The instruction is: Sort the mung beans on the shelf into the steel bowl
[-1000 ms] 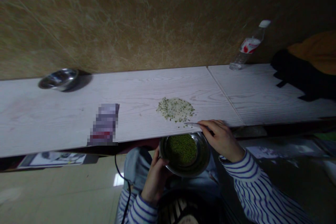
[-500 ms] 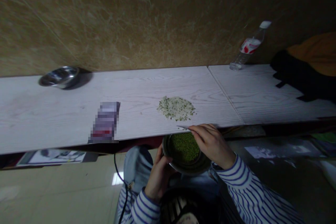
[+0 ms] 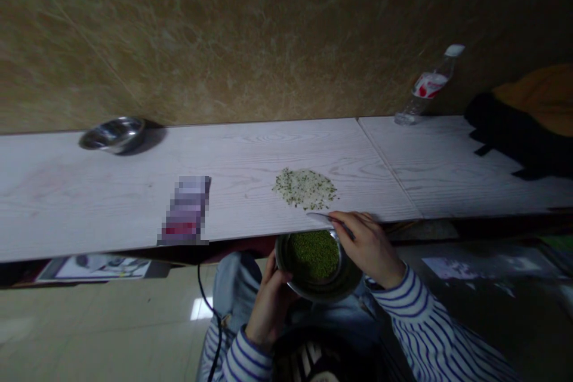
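My left hand (image 3: 271, 301) grips the left rim of a metal bowl (image 3: 353, 277), thumb at the edge. Many small green beans (image 3: 316, 255) lie in the bowl, held just below the table's front edge above my lap. My right hand (image 3: 369, 248) pinches a slim metal utensil, seemingly a spoon (image 3: 319, 216), seen nearly edge-on. Its tip points left over the table edge, just above the bowl's far rim. Beyond the tip, a flat pile of white grains mixed with green beans (image 3: 305, 188) is spread on the white table (image 3: 242, 149).
A second metal bowl (image 3: 114, 134) sits tilted at the back left. A blurred-out purple packet-like item (image 3: 185, 209) lies near the front edge. At the right stand a clear plastic bottle (image 3: 425, 89) and a black and orange bag-like item (image 3: 528, 119). A black cable (image 3: 206, 295) hangs below.
The view has shifted slightly. A few green beans beside the spoon at the table edge no longer show there. The right hand has lifted slightly off the bowl's right side, uncovering more of its inside.
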